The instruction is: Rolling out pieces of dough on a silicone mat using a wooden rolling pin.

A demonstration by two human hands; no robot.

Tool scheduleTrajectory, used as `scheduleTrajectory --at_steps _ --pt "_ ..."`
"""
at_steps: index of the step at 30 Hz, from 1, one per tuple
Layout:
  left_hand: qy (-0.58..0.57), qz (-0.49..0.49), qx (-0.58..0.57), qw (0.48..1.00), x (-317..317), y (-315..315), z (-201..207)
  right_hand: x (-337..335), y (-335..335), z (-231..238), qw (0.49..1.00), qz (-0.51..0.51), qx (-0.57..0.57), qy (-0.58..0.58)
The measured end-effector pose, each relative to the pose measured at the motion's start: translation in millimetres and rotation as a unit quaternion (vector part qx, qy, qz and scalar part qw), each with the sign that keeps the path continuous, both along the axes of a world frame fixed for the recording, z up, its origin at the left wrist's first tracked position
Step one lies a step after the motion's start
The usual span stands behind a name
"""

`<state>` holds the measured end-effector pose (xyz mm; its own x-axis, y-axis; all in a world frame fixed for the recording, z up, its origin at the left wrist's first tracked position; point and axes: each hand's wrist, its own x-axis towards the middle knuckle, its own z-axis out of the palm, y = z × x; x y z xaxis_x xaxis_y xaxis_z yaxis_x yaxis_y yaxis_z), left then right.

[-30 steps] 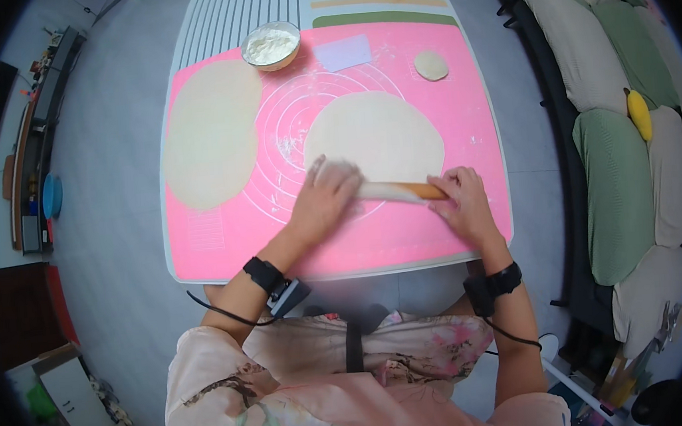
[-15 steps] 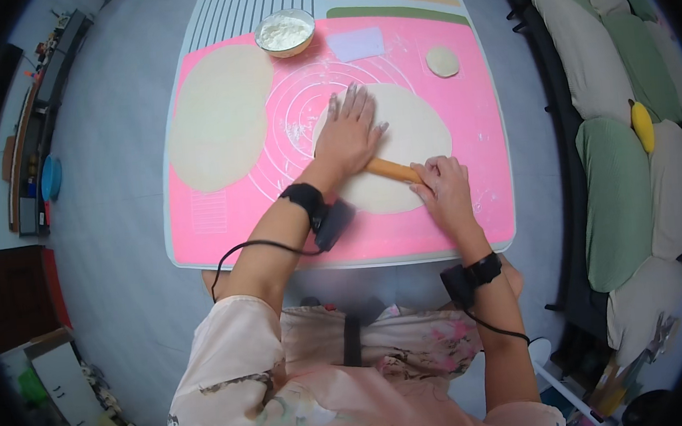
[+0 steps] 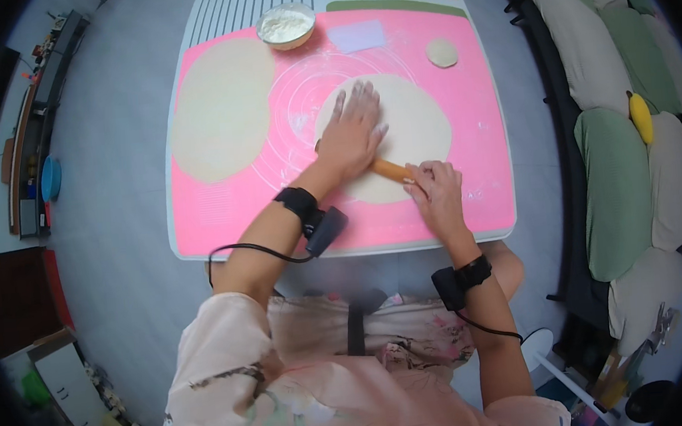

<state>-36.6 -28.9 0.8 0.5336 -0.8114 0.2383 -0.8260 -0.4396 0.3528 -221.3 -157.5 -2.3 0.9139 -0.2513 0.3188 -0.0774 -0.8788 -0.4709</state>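
A wooden rolling pin (image 3: 391,170) lies slantwise across a round, thin sheet of dough (image 3: 415,119) on a pink silicone mat (image 3: 234,225). My left hand (image 3: 353,136) rests flat over the pin's left part, its floury fingers stretched out above the dough. Under that palm most of the pin is hidden; only a tip shows at the hand's left. My right hand (image 3: 437,193) has its fingers closed round the pin's right end, near the dough's near right edge.
Left on the mat lies a larger oval dough sheet (image 3: 225,110). A glass bowl of flour (image 3: 286,27) and a pale rectangular sheet (image 3: 357,36) sit along the far side. A small dough disc (image 3: 442,53) lies at the far right. Beyond the table's right edge stands a cushioned sofa (image 3: 616,191).
My left hand has shifted slightly right over the pin. The right hand, still holding the pin's end, has come a little left and nearer. The whole view has tilted slightly.
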Motion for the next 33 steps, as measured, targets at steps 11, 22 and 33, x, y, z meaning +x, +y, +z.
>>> scheduleTrajectory --at_steps 11,22,33 --pt "0.056 -0.069 0.062 0.994 -65 82 0 -42 11 -13 0.998 0.056 0.021 0.027" --pt "-0.020 0.098 0.044 0.994 -27 -40 -19 87 -83 -19 0.982 0.019 -0.175 0.075" --pt "0.059 0.065 0.002 0.996 -84 -8 -9 9 -54 -1 0.979 0.044 -0.145 0.140"
